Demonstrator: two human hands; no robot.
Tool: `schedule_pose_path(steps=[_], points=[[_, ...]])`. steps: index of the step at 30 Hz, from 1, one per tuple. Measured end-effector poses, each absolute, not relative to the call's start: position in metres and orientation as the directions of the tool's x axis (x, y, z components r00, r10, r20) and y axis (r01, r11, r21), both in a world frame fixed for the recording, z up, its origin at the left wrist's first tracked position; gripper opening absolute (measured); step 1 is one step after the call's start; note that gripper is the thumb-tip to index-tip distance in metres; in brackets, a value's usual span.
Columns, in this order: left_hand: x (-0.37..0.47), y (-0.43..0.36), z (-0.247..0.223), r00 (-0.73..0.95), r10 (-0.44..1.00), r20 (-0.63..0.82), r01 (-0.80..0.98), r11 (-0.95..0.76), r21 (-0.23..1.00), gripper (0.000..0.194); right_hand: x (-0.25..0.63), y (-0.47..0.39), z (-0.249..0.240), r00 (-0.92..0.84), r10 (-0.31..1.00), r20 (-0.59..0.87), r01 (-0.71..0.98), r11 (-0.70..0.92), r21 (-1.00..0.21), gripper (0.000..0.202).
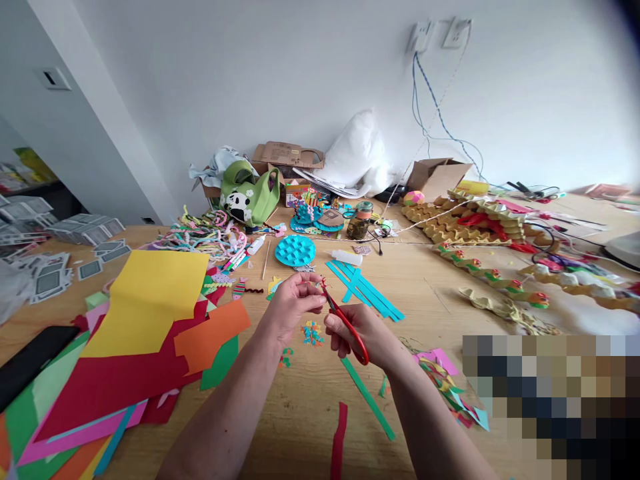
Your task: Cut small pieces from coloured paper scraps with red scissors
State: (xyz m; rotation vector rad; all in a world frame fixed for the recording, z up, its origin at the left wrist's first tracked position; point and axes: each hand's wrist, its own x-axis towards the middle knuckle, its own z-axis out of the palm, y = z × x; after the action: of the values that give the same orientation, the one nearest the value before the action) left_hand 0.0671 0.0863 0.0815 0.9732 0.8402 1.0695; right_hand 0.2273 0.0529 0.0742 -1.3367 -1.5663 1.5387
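My right hand (357,333) is closed round the red handles of a pair of scissors (353,327). Their blades point up and left toward my left hand (296,305), whose fingers pinch a small red piece of paper (323,283) at the blade tips. Below the hands lies a little pile of blue, orange and yellow paper bits (313,333), with a few green bits (286,358) beside my left wrist. A green paper strip (370,400) runs under my right forearm, and a red paper strip (340,440) lies nearer to me.
Coloured paper sheets (145,307) cover the left side. Ahead are a blue scalloped disc (295,251), a white glue bottle (347,257) and blue strips (373,293). Paper scraps (443,380) lie right of my arm; egg-carton strips (490,277) stretch behind them.
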Motion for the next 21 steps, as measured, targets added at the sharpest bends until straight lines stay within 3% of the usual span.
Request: schedule_pose_path(steps=[21], points=[[0.0690, 0.0866, 0.0804, 0.251, 0.964, -0.090, -0.328, 0.172, 0.929, 0.043, 0.2271, 0.0548, 0.0695, -0.349, 0.912, -0.214, 0.251, -0.129, -0.959, 0.047]])
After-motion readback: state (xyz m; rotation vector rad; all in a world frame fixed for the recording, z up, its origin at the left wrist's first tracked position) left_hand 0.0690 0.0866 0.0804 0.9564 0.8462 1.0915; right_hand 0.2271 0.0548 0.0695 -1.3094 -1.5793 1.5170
